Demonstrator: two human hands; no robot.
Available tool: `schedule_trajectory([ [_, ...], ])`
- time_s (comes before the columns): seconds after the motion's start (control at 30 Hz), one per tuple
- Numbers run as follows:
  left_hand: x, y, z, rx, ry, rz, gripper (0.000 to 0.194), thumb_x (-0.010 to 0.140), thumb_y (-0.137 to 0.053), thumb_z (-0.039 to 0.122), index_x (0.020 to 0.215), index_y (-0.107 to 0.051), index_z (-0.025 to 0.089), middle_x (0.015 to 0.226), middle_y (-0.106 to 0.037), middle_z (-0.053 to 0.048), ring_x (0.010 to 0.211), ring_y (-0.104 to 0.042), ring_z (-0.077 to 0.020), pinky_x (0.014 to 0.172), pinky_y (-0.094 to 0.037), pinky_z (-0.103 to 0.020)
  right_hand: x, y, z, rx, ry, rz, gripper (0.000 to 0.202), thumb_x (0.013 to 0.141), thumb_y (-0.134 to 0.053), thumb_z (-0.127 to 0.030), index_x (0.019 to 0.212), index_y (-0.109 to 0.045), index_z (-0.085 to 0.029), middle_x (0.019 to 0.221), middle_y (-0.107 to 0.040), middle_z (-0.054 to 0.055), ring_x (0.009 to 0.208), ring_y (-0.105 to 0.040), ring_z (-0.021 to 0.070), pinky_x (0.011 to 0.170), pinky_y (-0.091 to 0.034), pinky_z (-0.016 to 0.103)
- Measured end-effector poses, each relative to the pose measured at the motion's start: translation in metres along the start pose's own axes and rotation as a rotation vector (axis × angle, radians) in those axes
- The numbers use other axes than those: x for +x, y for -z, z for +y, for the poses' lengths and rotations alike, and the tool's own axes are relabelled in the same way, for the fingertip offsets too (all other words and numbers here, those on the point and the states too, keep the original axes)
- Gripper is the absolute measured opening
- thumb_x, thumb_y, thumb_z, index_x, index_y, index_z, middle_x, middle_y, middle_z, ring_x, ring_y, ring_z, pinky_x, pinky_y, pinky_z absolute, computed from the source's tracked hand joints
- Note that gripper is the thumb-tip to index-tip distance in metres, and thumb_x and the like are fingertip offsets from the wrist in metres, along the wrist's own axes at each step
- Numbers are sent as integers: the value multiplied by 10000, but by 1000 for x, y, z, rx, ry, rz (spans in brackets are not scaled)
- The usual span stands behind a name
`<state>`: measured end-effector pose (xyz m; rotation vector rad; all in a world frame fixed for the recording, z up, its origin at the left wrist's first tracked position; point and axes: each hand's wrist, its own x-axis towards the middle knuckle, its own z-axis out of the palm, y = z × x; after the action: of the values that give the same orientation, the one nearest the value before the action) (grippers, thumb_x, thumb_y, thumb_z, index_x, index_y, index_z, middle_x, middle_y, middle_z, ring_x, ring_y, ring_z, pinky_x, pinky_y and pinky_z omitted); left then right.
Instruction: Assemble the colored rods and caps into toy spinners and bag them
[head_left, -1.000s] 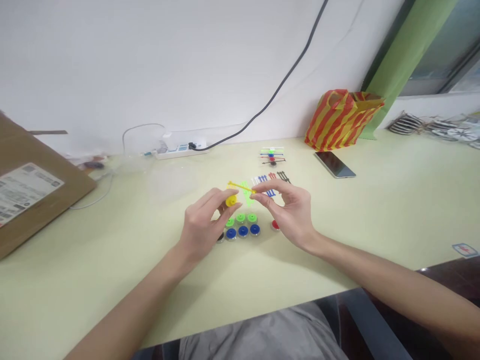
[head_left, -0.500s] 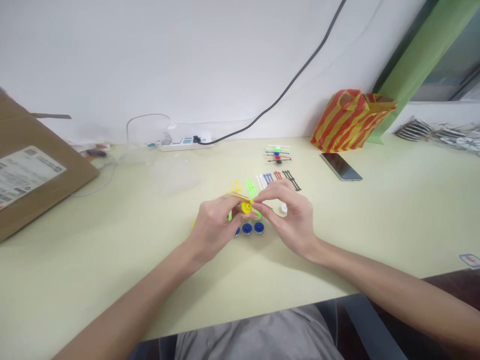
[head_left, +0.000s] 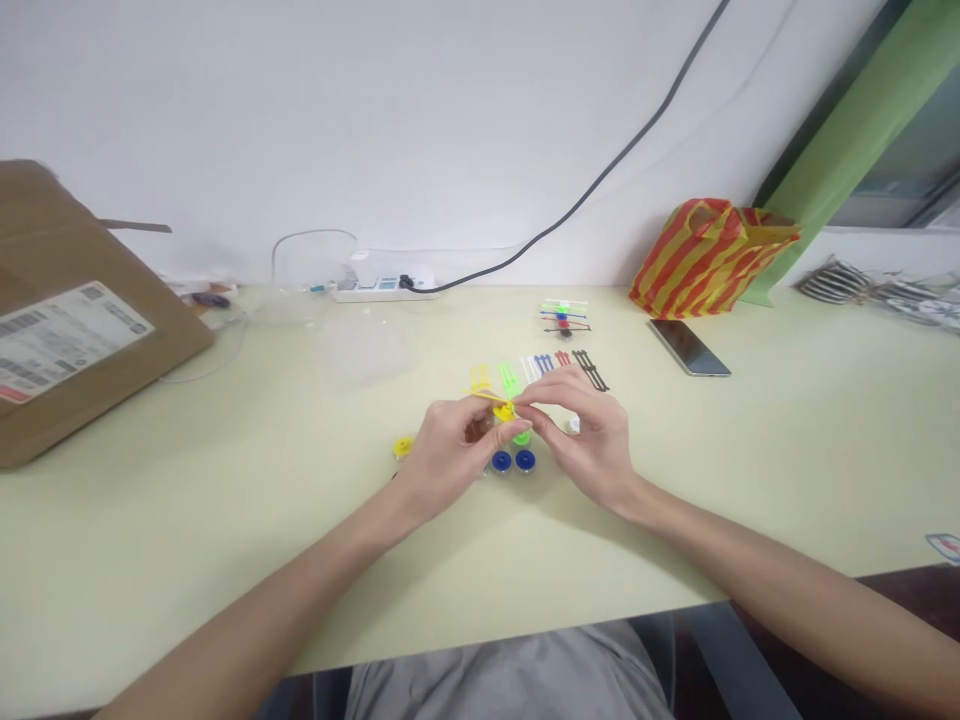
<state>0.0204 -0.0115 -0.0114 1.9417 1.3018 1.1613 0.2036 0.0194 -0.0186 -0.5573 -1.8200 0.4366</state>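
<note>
The left hand (head_left: 454,455) pinched a yellow spinner base (head_left: 504,412); the right hand (head_left: 592,440) pinched a yellow arrow (head_left: 486,396) at its top, seemingly not yet fixed. At one o'clock, arrow spinners (head_left: 564,326) appeared assembled; at six, blue bases (head_left: 525,461) lay without arrows.

Hands: I see the left hand (head_left: 457,450) and right hand (head_left: 592,440) over the middle of the table (head_left: 225,550), a base (head_left: 503,412) and an arrow (head_left: 484,394) between them.
Round bases (head_left: 525,461): on the table below and before the hands, another to the left.
Loose arrows (head_left: 592,370): in a row behind the hands.
Stacked spinners (head_left: 564,324): behind that row.
Cardboard box (head_left: 90,310): far left.
Power strip (head_left: 375,296): at the back by the wall (head_left: 375,120), with a cable (head_left: 431,291) running up rightward.
Carrier bag (head_left: 712,255): back right, the phone (head_left: 690,347) in front as I look.
</note>
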Motion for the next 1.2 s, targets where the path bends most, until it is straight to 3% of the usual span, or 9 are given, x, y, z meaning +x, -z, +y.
schedule_trajectory([
  [0.27, -1, -1, 13, -204, 139, -104, 313, 912, -657, 446, 839, -702, 144, 617, -535, 27, 558, -449, -93, 529, -358, -215, 1, 1, 1, 53, 27, -13, 162, 930, -655, -104, 948, -741, -240, 904, -725, 25, 860, -628, 184, 816, -502, 365],
  [0.67, -1, 0, 14, -351, 125, -94, 251, 882, -726, 390, 820, -663, 155, 621, -531, 34, 535, -467, -81, 502, -365, -193, 5, 3, -4, 73, 34, -33, 152, 953, -627, -120, 953, -717, -242, 900, -709, 31, 846, -624, 184, 804, -507, 364],
  [0.83, 1, 3, 14, -343, 128, -101, 316, 895, -706, 452, 818, -677, 146, 607, -491, 34, 534, -430, -77, 481, -332, -194, 8, 6, -7, 48, 29, -121, 196, 965, -559, -97, 1047, -672, -236, 975, -670, 57, 919, -613, 195, 839, -503, 375],
  [1.03, 4, 8, 18, -371, 186, -128, 436, 903, -656, 552, 787, -683, 132, 609, -457, 28, 531, -353, -70, 478, -269, -209, 3, 1, -5, 63, 35, -250, 418, 842, -625, -81, 1218, -512, -225, 1151, -598, 95, 1080, -566, 232, 949, -494, 424],
  [1.2, 6, 9, 19, -412, 212, -239, 431, 845, -727, 541, 726, -659, 133, 596, -418, 38, 536, -309, -69, 489, -241, -220, -2, -2, -5, 17, 64, -170, 243, 906, -586, -104, 1113, -551, -226, 1085, -606, 80, 1060, -578, 223, 921, -498, 404],
])
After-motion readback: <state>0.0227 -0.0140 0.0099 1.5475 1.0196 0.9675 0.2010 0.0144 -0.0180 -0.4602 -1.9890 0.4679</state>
